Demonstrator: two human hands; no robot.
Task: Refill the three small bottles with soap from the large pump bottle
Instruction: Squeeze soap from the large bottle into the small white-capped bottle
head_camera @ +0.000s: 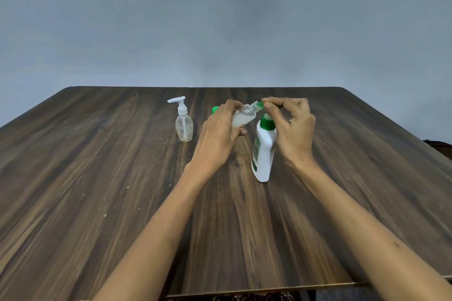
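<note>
Hands raised over dark wooden table point(97, 178), both forearms stretched forward.
Left hand point(220, 134) wrapped round tilted small clear bottle point(242, 117), whitish soap inside; right hand point(291, 127) pinching its green cap point(259, 104). White green-capped bottle point(263, 151) upright just below; clear pump bottle point(184, 124) left.

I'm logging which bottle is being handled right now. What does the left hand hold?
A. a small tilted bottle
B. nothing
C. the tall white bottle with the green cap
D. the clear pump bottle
A: the left hand grips a small tilted bottle, while the clear pump bottle and the tall white bottle stand on the table.
</note>
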